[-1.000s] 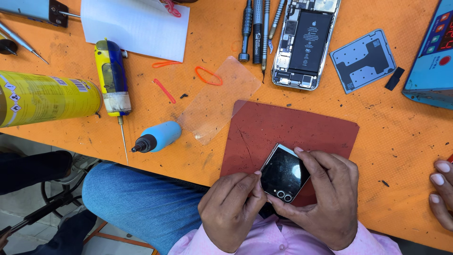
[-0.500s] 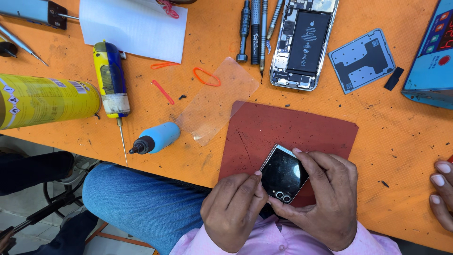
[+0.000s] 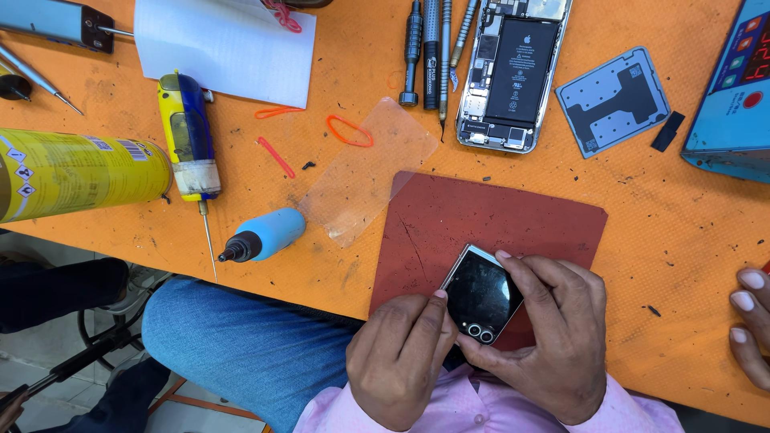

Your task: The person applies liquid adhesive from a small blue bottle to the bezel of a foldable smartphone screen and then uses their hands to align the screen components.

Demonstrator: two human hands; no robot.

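Orange covers the whole bench (image 3: 682,240), scuffed and speckled with dark bits. Near its front edge lies a dark red mat (image 3: 489,224), and over the mat's near side the person holds a small black square phone (image 3: 480,295) with two camera lenses at its lower corner, tilted like a diamond. The left hand (image 3: 399,362) is curled, its fingertips pressed against the phone's left edge. The right hand (image 3: 553,337) wraps the phone from the right and below, forefinger laid along the top edge, so both hands are closed on it.

Just left of the mat lies a clear plastic film (image 3: 369,172), partly over the mat's corner. Further left sit a blue-capped bottle (image 3: 265,235) on its side, a yellow and blue tool (image 3: 188,144) with a thin needle tip, and a yellow spray can (image 3: 76,172). Behind the mat lies an opened phone (image 3: 513,72) with its battery showing, screwdrivers (image 3: 429,52) beside it and a grey back plate (image 3: 613,100) to its right. Another person's fingers (image 3: 750,321) rest at the right edge.
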